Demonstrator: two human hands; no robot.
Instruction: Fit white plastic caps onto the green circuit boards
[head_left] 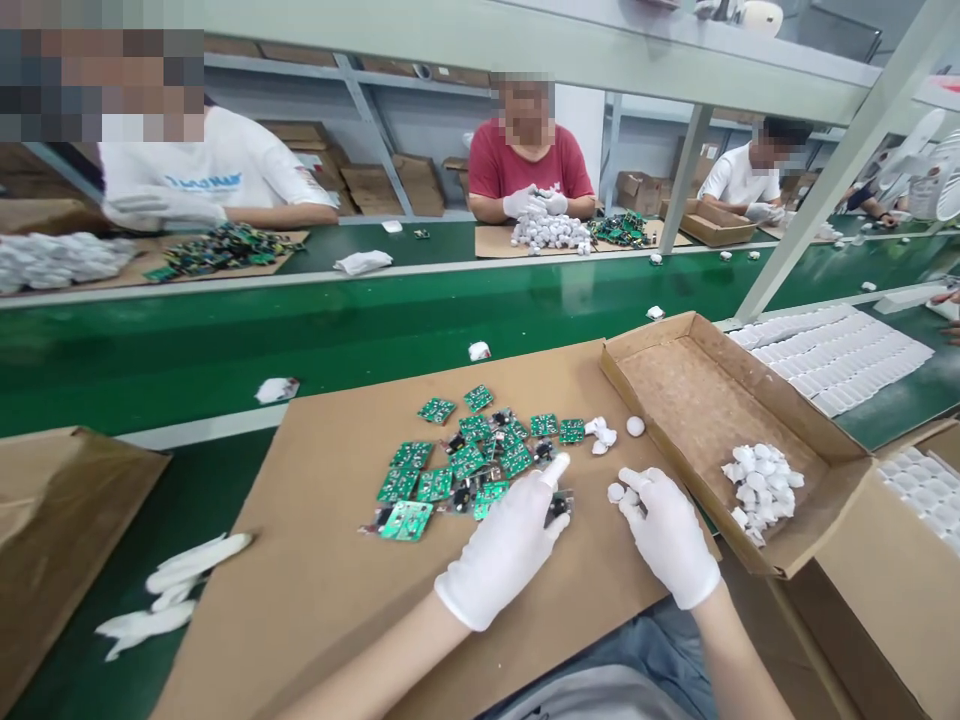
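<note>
My left hand point(504, 545), in a white glove, has its thumb and fingers around a small circuit board point(559, 506). Its index finger points up past the board. More green circuit boards point(466, 462) lie in a loose heap beside that hand, on a brown cardboard sheet point(315, 590). To the right, my right hand point(670, 535), gloved too, is closed at the fingertips on a small white round piece point(616, 493). Just beyond it sit another white round piece point(635, 427) and a little cluster of white pieces point(601, 436).
At right stands a shallow cardboard box point(675, 375) with a pile of white pieces point(763, 488). A green conveyor belt point(375, 325) carries scattered white items. White gloves point(180, 585) lie at left near a carton point(60, 540). Several co-workers sit across, and a slanted metal post point(817, 170) rises at right.
</note>
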